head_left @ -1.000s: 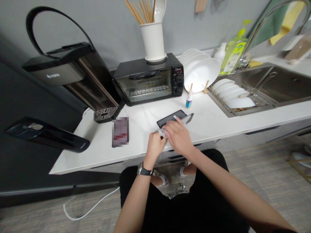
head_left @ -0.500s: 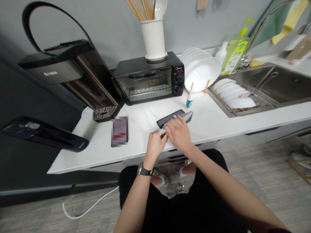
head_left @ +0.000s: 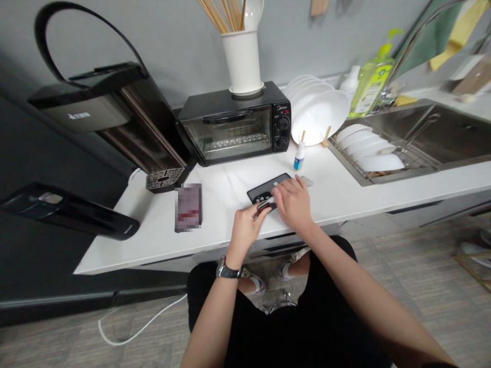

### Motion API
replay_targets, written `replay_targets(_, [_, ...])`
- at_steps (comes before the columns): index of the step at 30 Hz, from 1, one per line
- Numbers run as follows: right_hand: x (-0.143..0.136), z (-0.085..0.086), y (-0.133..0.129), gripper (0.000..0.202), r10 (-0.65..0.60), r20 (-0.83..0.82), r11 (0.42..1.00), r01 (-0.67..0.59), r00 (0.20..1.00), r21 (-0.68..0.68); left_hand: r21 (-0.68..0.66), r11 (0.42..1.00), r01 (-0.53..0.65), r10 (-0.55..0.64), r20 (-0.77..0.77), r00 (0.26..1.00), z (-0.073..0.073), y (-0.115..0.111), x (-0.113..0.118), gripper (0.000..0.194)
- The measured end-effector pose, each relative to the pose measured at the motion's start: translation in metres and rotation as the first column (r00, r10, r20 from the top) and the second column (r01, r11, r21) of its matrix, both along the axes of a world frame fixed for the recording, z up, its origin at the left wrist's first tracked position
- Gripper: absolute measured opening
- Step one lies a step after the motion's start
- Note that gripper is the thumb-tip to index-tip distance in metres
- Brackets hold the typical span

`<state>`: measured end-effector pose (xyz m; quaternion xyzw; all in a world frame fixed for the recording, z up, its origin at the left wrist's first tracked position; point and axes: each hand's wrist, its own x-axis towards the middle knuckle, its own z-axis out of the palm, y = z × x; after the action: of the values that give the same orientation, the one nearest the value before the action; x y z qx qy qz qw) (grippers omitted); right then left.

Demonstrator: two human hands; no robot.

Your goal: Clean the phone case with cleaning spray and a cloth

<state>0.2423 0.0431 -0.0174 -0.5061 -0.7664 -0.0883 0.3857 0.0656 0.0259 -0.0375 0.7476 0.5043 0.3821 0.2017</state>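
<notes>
Two hands near countertop's (head_left: 218, 209) front edge: left hand (head_left: 246, 225) is pinching small dark object (head_left: 263, 206), thumb against fingers; right hand (head_left: 294, 203) is arching over pale sheet (head_left: 308, 181), grip unclear; black phone (head_left: 269, 188) is lying just beyond.

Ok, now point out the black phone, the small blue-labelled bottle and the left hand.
Black phone (head_left: 270, 187), head view: middle of its back.
Small blue-labelled bottle (head_left: 298, 162), head view: its label.
Left hand (head_left: 246, 224), head view: back of the hand.
</notes>
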Motion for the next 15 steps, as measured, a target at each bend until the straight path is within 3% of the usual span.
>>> replay_targets(2, [-0.027, 0.000, -0.018, 0.034, 0.172, 0.052, 0.985, -0.171, 0.984, -0.021, 0.004, 1.000, -0.012, 0.012, -0.046, 0.999, 0.000, 0.002, -0.003, 0.029])
replay_targets(4, [-0.037, 0.000, -0.025, 0.032, 0.259, 0.090, 0.966, -0.256, 0.962, -0.043, 0.007, 1.000, -0.022, 0.023, -0.077, 0.997, -0.001, 0.002, -0.006, 0.032])
replay_targets(6, [-0.024, 0.000, -0.017, 0.034, 0.213, 0.106, 0.977, -0.209, 0.971, -0.047, 0.000, 1.000, -0.015, 0.015, -0.062, 0.998, 0.000, 0.001, -0.006, 0.030])
replay_targets(11, [0.041, 0.001, 0.026, 0.048, -0.113, 0.024, 0.992, 0.114, 0.993, -0.051, 0.002, 1.000, 0.018, -0.018, 0.058, 0.998, 0.002, -0.002, 0.001, 0.027])
replay_targets(13, [0.040, 0.003, 0.027, 0.046, -0.136, -0.013, 0.990, 0.136, 0.991, -0.043, 0.008, 1.000, 0.016, -0.016, 0.062, 0.998, 0.001, -0.001, 0.002, 0.027])
replay_targets(15, [0.017, 0.003, 0.014, 0.042, -0.055, -0.015, 0.998, 0.055, 0.998, -0.018, 0.012, 1.000, 0.011, -0.012, 0.030, 0.999, 0.000, 0.000, 0.001, 0.025])
